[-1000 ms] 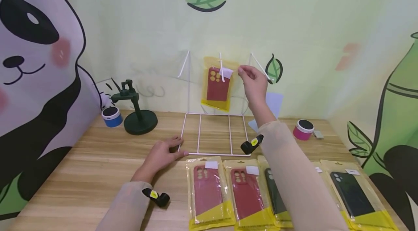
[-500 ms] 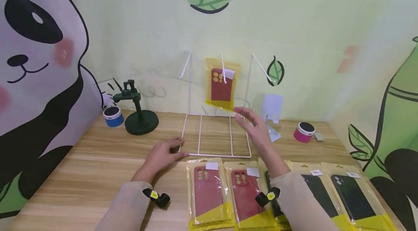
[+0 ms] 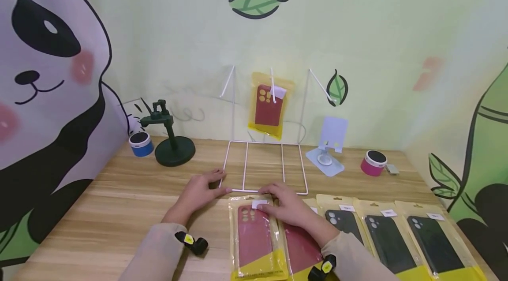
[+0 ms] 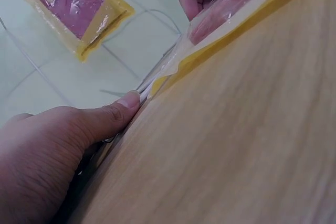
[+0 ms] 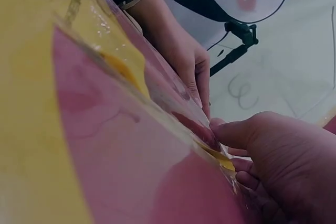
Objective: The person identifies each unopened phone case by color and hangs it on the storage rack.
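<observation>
In the head view, my left hand [image 3: 198, 190] rests at the front left corner of a white wire display rack [image 3: 263, 191], its thumb along the front wire. The left wrist view shows that thumb pressing the wire end; the other fingers are hidden. My right hand [image 3: 291, 206] pinches the top edge of the leftmost packaged phone case [image 3: 254, 237], a pinkish-red case in a clear and yellow pouch with a white label. Its thumb lies by the label. On the rack's middle hook hangs another red packaged phone case [image 3: 269, 106].
Several packaged phone cases lie to the right: a red one [image 3: 303, 245] partly under my right forearm, then dark ones [image 3: 389, 243]. Behind stand a dark green stand [image 3: 174, 151], a blue speaker [image 3: 141, 145], a pale phone stand [image 3: 332, 133] and a pink speaker [image 3: 373, 164].
My right hand has left the hanging packet and come down to the leftmost packet on the table, taking its top edge. The left hand has stayed at the rack corner.
</observation>
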Tool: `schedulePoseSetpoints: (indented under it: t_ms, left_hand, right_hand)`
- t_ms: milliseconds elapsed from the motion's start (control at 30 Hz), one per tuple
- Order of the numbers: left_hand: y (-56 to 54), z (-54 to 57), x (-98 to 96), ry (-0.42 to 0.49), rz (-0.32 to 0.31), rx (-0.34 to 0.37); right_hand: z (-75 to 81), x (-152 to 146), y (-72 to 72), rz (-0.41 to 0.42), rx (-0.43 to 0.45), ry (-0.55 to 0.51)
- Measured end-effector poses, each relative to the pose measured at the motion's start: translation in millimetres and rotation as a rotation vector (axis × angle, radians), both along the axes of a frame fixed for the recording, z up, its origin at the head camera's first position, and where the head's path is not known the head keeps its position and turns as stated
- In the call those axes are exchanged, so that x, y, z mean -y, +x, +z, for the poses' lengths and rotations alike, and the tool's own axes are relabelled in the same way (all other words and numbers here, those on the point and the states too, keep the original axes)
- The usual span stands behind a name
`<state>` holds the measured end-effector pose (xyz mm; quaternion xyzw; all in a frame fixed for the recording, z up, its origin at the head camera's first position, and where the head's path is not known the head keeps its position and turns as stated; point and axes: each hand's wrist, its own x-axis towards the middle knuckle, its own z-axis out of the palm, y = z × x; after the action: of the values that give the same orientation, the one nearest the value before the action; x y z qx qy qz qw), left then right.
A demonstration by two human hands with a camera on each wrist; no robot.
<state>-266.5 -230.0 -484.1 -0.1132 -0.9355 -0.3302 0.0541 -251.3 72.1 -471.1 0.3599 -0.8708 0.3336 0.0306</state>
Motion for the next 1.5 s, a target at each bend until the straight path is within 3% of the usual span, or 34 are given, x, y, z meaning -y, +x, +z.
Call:
schedulePoseSetpoints:
  t_ms: [333,667,900,1000,1067,1300,1500]
  left_hand:
    - [2.7,-3.0,1.1,0.002,-0.006,0.006]
    - [-3.9,2.6,-0.9,-0.004,-0.005,0.003]
    - [-4.2,0.9,-1.6,-0.009,-0.018,-0.011]
    - [-1.8,-0.5,-2.0,-0.009,-0.024,-0.008]
    - [-0.6,-0.6,-1.1,-0.005,-0.03,-0.011]
    - [-3.5,1.0,-1.9,-0.005,-0.02,-0.031]
    - [-2.7,2.9,-2.3,-0.009,-0.014,-0.001]
  right_hand:
    - [1.2,-0.3,2.1,0.049,0.113,0.102]
    - [16.8,-0.1,0.0,0.097,-0.001,0.231]
    - [9.9,-5.1,-2.0,0.16,-0.015,0.256]
    - [4.2,-6.4,-0.8,0.172,-0.02,0.188]
    - [4.3,-5.7,0.5,0.141,0.028,0.099]
    - [9.3,-4.5,-3.5,-0.063,0.325,-0.35]
    - [11.0,-3.4,-4.7,-0.133,0.485,-0.569]
